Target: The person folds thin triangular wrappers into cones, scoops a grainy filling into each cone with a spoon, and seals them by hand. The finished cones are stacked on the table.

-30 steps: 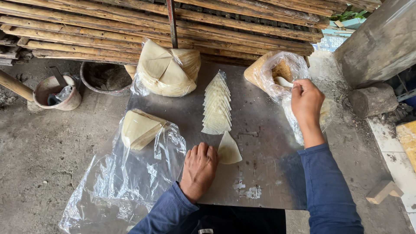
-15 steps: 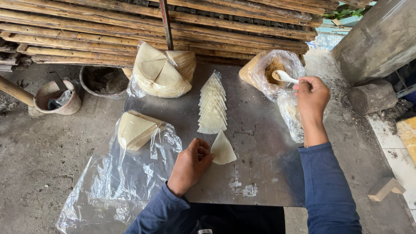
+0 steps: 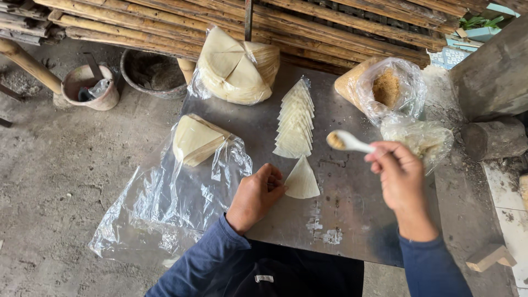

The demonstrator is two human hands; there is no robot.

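Note:
My left hand (image 3: 256, 195) rests on the grey metal table (image 3: 357, 220), its fingertips touching the left edge of a single pale wedge-shaped wrapper (image 3: 301, 180). My right hand (image 3: 400, 181) grips a white plastic spoon (image 3: 347, 141) loaded with brown filling, held above the table to the right of the wrapper. Behind the wrapper runs a row of several overlapping wedge wrappers (image 3: 295, 120). A clear bag of brown filling (image 3: 386, 88) stands open at the back right.
A bagged round stack of wrappers (image 3: 236, 67) sits at the back, and a smaller wedge stack (image 3: 193, 139) lies on clear plastic sheeting (image 3: 165, 203) at the left. Bamboo poles (image 3: 308, 25) run behind. Two bowls (image 3: 91, 86) stand on the ground. A concrete block (image 3: 492, 74) is at right.
My right hand drew the filled spoon out of the filling bag and carried it left toward the single wrapper. My left hand curled its fingers against the wrapper's edge.

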